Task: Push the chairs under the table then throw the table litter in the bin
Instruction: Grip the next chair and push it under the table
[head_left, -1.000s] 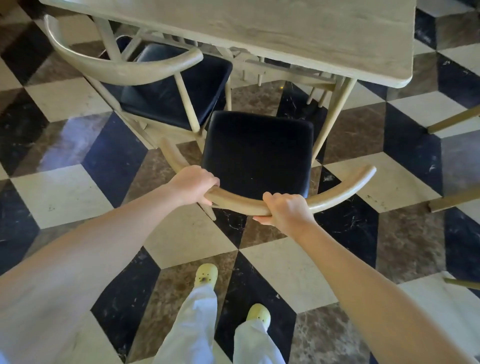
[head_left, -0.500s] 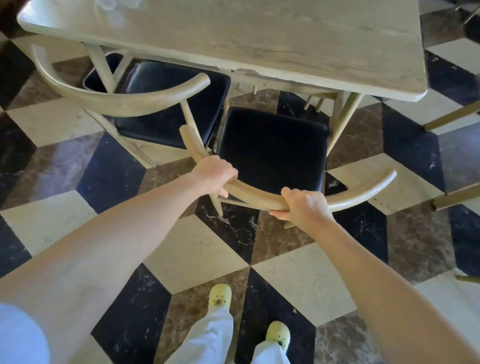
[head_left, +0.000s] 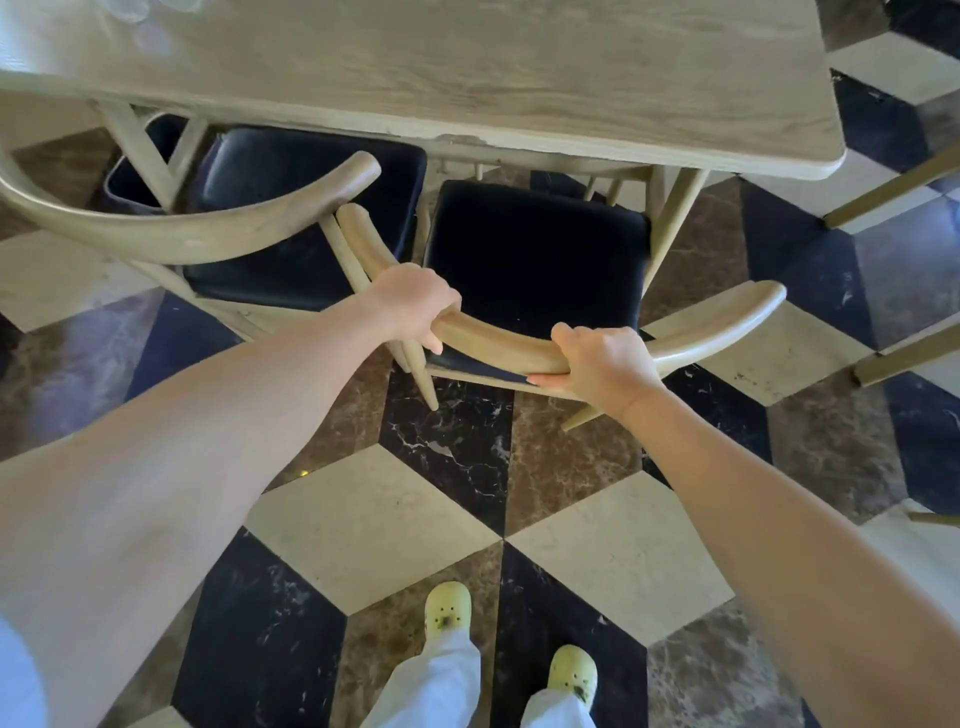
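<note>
A light wooden chair with a black seat (head_left: 535, 249) stands in front of me, its seat's far edge at the table's near edge. My left hand (head_left: 415, 304) and my right hand (head_left: 602, 364) both grip its curved wooden backrest (head_left: 717, 325). A second chair of the same kind (head_left: 306, 208) stands to its left, seat partly under the pale wooden table (head_left: 467, 67). The left tip of my chair's backrest sits close to that chair's arm. Faint clear litter (head_left: 150, 10) shows at the table's top left edge, too blurred to identify.
The floor is checkered marble in black, cream and brown (head_left: 374, 525). Wooden legs of other furniture (head_left: 893, 187) reach in at the right. My feet in yellow shoes (head_left: 447, 608) stand just behind the chair.
The chair I hold has slid forward toward the table, its seat now reaching the table edge. I have stepped closer, and my grip on the backrest is unchanged.
</note>
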